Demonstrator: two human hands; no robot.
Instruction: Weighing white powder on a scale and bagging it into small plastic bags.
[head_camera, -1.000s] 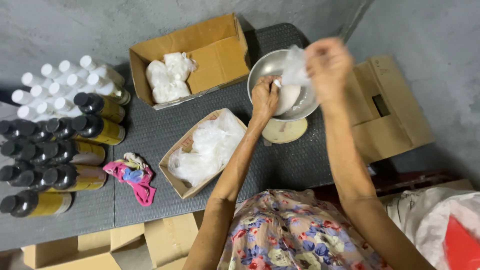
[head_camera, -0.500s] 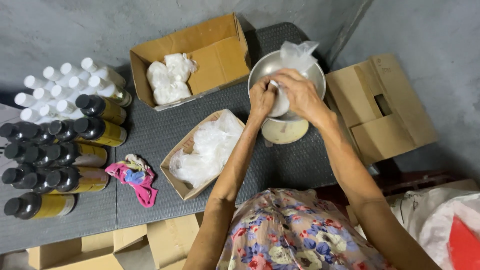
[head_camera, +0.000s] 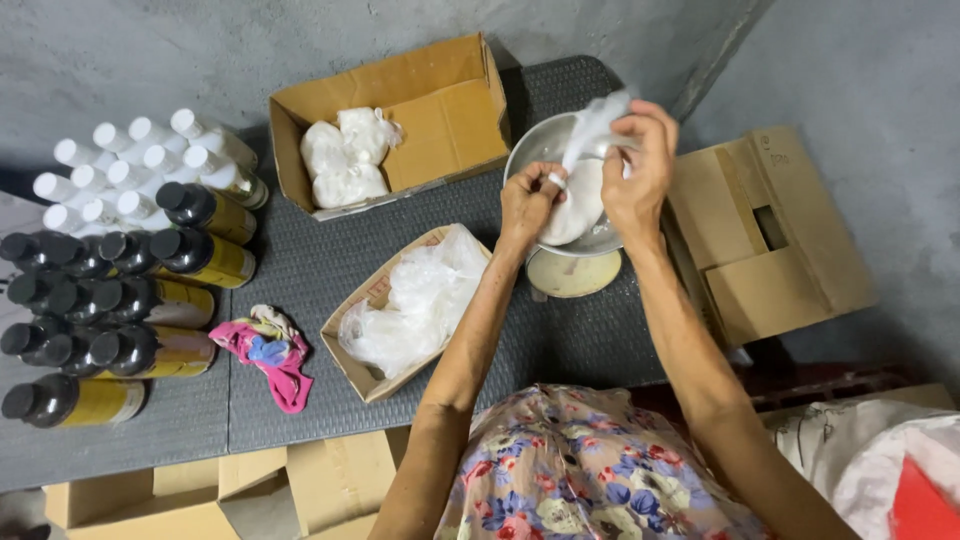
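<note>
Both hands grip one plastic bag (head_camera: 578, 195) of white powder over the metal bowl (head_camera: 535, 150): the left hand (head_camera: 527, 202) pinches its side, the right hand (head_camera: 637, 165) grasps its twisted top.

White bag (head_camera: 575, 205) between the hands, over a silver bowl (head_camera: 530, 150). Left of the hands: brown box (head_camera: 440, 100), pink patterned cloth (head_camera: 270, 350), black-capped yellow bottles (head_camera: 110, 310). Below them: floral dress (head_camera: 590, 470).
</note>
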